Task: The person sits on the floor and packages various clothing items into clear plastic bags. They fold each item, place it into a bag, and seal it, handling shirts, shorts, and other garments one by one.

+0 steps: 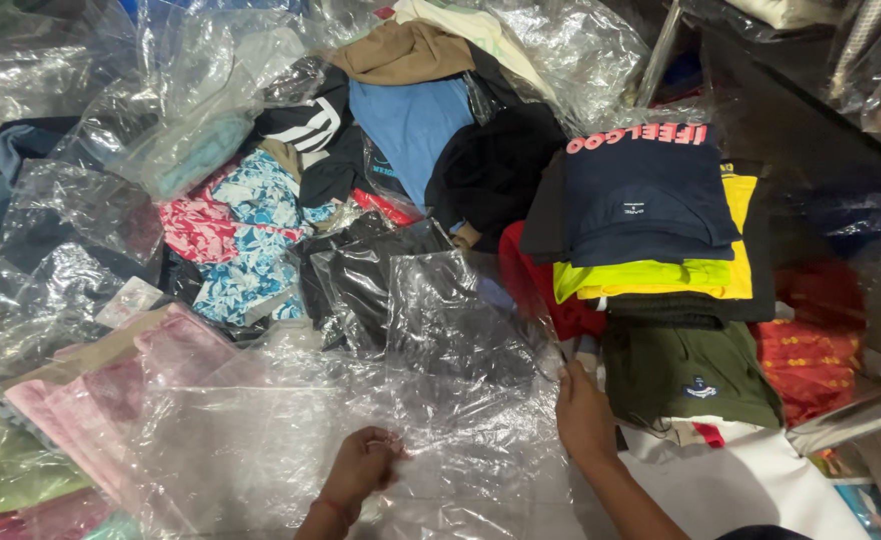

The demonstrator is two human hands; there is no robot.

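My left hand (362, 468) pinches the near edge of a large clear plastic bag (440, 330) at the bottom centre. My right hand (582, 412) grips the same bag's right edge, fingers closed on the film. The bag lies spread between both hands over dark folded garments. Just right of my right hand sits a stack of folded shirts: a dark green one (695, 375) at the front, a yellow one (660, 275) behind it and a navy one (645, 200) on top.
Loose clothes fill the middle: a blue shirt (410, 120), a floral blue-and-pink fabric (245, 235), a brown garment (400, 50). Bagged pink and green garments (90, 400) lie at the left. Crumpled clear bags (50, 70) cover the far left. A dark shelf (810, 100) stands at the right.
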